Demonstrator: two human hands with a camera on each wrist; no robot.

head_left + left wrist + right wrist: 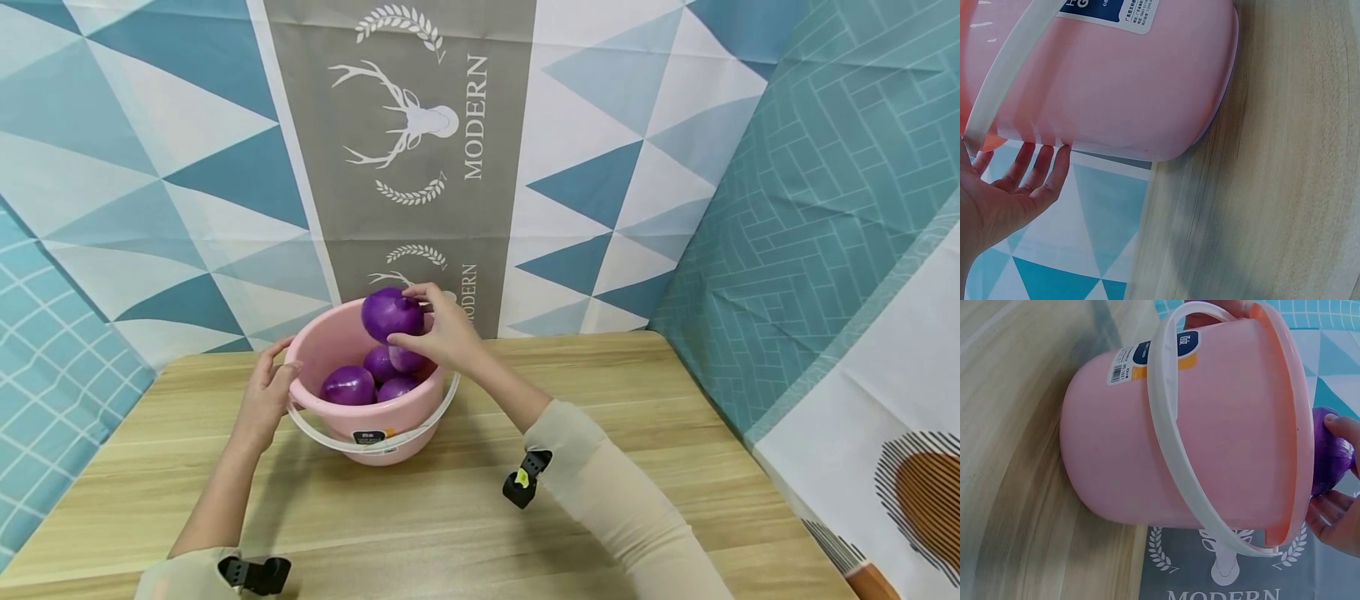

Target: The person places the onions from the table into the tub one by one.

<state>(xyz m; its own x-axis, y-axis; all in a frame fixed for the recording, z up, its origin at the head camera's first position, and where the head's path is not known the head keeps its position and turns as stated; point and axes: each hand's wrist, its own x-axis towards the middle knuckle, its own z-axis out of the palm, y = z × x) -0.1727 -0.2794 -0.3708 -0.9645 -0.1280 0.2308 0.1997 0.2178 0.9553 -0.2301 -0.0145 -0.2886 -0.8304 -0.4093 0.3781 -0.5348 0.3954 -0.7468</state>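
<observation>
A pink bucket [390,423] stands upright on the table, its white handle [390,446] lowered across the front. Several shiny, round purple onions [348,386] lie inside. My right hand [442,329] pinches another purple onion [392,315] between thumb and fingers, above the bucket's right rear rim. That onion [1329,450] shows just beyond the rim in the right wrist view. At the left rim, my left hand [266,387] holds the bucket, thumb near the top edge. In the left wrist view, its fingertips [1060,156] meet the outer wall of the bucket [1135,81].
The wooden table [600,467] extends to both sides and in front of the bucket. Right behind it hangs a patterned cloth [405,225] with deer heads and blue triangles. A teal cloth [810,217] borders the right side.
</observation>
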